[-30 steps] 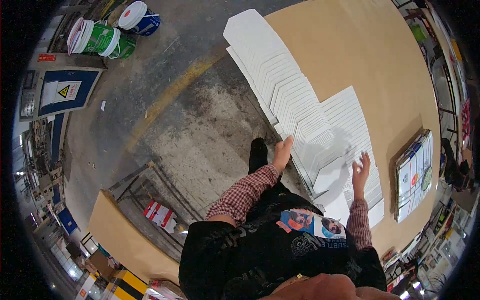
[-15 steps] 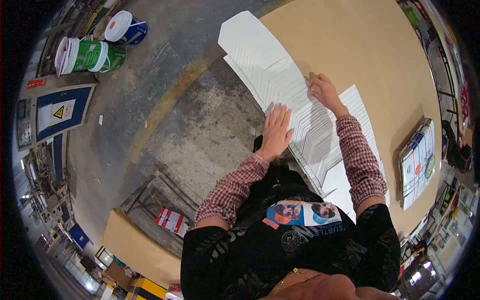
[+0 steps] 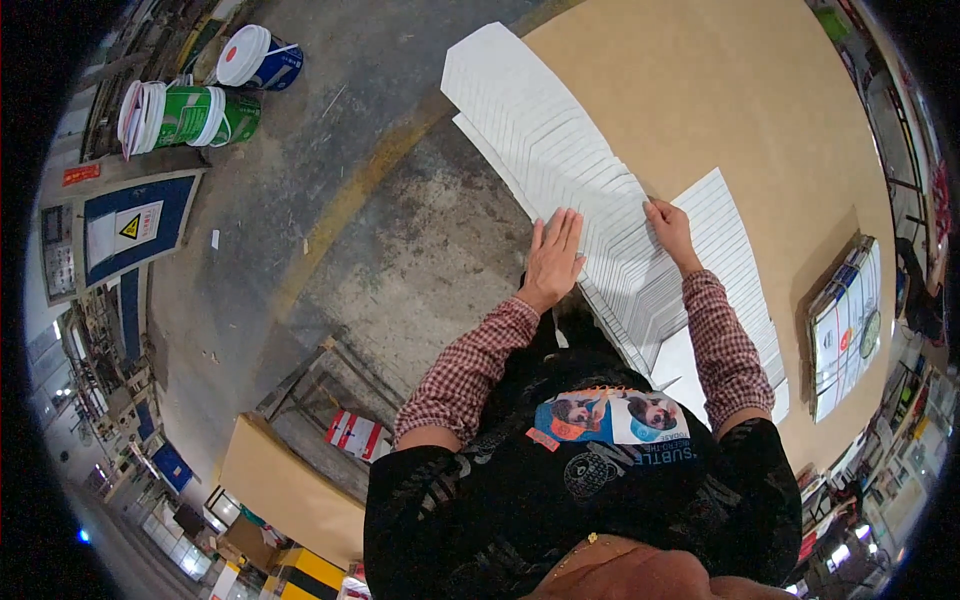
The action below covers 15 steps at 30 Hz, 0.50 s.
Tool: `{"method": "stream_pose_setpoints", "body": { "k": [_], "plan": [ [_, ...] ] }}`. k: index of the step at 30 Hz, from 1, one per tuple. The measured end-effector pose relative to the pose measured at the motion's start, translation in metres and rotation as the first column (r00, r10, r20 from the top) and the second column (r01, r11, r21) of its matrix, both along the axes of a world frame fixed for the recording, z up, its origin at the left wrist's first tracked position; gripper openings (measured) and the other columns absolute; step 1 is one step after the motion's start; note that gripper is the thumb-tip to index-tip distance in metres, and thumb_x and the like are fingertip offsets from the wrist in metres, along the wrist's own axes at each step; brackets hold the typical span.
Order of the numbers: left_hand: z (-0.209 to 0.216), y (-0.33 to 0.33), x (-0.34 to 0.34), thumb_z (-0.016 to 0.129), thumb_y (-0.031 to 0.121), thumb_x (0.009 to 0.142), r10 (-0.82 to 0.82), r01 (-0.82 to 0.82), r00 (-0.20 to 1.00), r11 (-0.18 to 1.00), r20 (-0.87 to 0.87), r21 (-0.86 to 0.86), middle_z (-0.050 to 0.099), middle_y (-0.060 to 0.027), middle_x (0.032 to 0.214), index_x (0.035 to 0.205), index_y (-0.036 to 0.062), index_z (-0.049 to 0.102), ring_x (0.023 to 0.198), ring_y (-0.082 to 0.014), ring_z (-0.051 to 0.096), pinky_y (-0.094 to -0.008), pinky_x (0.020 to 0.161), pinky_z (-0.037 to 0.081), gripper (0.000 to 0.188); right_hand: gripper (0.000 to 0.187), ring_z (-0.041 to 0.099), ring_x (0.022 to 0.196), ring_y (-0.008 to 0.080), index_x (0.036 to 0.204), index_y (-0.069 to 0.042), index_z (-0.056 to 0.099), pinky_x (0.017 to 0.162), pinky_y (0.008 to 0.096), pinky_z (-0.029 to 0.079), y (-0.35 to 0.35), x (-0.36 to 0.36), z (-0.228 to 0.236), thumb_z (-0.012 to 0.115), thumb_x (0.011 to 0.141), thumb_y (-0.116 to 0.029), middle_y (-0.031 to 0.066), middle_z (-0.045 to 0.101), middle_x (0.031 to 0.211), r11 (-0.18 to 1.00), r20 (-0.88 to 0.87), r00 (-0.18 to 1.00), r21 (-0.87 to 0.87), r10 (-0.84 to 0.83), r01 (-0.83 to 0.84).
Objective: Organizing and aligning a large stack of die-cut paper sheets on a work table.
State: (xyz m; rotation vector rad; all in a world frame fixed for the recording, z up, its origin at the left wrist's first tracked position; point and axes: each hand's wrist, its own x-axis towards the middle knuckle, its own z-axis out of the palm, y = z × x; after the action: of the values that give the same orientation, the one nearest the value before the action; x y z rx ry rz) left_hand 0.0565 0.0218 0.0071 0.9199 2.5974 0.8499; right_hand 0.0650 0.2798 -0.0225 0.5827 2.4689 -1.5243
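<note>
Fanned white paper sheets [image 3: 540, 120], their many edges showing as closely spaced dark lines, lie along the near left edge of the brown tabletop [image 3: 740, 90]. My left hand [image 3: 554, 262] rests flat on the sheets by the table's edge, fingers stretched out and nearly together. At the far side of the fan, my right hand [image 3: 673, 232] pinches the edge of the white sheets between thumb and curled fingers. How many it grips is hidden. More fanned sheets [image 3: 722, 235] spread to the right, beside my right wrist.
A strapped bundle of printed sheets [image 3: 845, 325] lies on the tabletop at the right. Green [image 3: 185, 118] and blue [image 3: 265, 60] buckets stand on the floor at upper left. Below left are a wooden frame [image 3: 300, 375] with a red-and-white package [image 3: 358, 435] and another brown board [image 3: 290, 490].
My right hand has come down and toward me from above the sheets and closed on their edge. My left hand stays flat on them. The view has shifted slightly.
</note>
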Motion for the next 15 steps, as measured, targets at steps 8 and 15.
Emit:
{"method": "stream_pose_setpoints", "body": {
  "k": [8,15],
  "plan": [
    [0.001,0.002,-0.002,0.053,0.02,0.08,-0.036,0.035,0.999,0.998,-0.024,-0.043,0.021,-0.0135,0.139,0.131,0.0016,0.026,0.13,-0.027,0.015,-0.0477,0.103,0.011,0.061,0.037,0.046,0.048,0.0207,0.069,-0.001,0.054,0.049,0.033,0.037,-0.009,-0.009,0.006,0.051,0.083,-0.035,0.0113,0.047,0.052,0.971,-0.013,1.0,0.238,-0.016,0.019],
    [0.002,0.0,-0.001,0.054,0.022,0.079,-0.038,0.034,0.998,0.996,-0.051,-0.079,0.02,-0.0124,0.139,0.13,0.0013,0.029,0.129,-0.0264,0.017,-0.0441,0.103,0.016,0.06,0.034,0.055,0.056,0.0257,0.078,-0.003,0.053,0.052,0.0357,0.04,-0.01,-0.006,0.027,0.051,0.082,-0.036,0.0128,0.054,0.059,0.955,-0.022,0.999,0.297,0.032,-0.024]
  ]
}}
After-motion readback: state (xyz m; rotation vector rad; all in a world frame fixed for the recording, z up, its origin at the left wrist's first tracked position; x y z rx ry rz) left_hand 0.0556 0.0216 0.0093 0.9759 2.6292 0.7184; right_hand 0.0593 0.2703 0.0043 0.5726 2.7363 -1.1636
